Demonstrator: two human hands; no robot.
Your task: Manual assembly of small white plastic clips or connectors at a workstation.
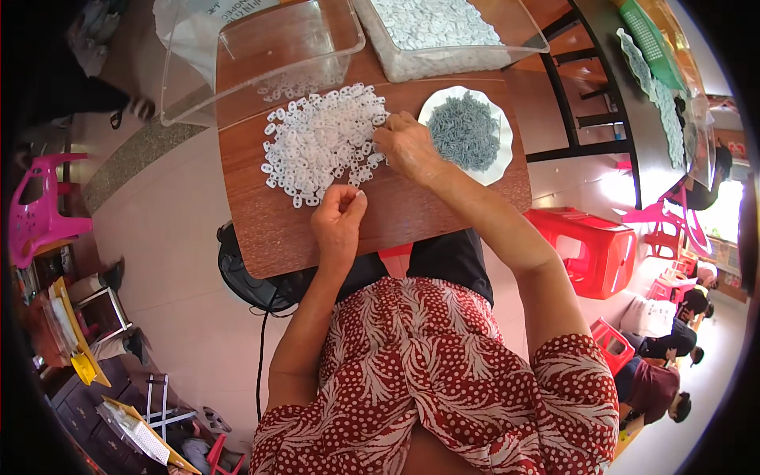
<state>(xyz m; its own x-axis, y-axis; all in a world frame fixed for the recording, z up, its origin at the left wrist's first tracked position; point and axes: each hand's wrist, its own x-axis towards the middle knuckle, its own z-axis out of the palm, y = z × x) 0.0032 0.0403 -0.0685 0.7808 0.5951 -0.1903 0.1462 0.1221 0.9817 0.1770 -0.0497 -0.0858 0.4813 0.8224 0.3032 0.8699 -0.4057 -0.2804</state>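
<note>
A heap of small white plastic pieces with holes [317,138] is spread over the brown wooden table [396,207]. My left hand [339,224] is at the near edge of the heap, thumb and fingers pinched together. A tiny pale spot shows at its fingertips, too small to name. My right hand [408,148] reaches across to the heap's right edge with its fingers bent together; whatever they grip is hidden. Just right of that hand, a white scalloped plate [501,150] holds a mound of small grey-blue pieces [463,131].
Behind the heap stands a clear plastic bin [261,95]; beside it, another clear bin [443,59] is full of white pieces. A red plastic stool [590,253] is on the floor to the right, a pink chair [49,207] far left. Other people sit at the far right.
</note>
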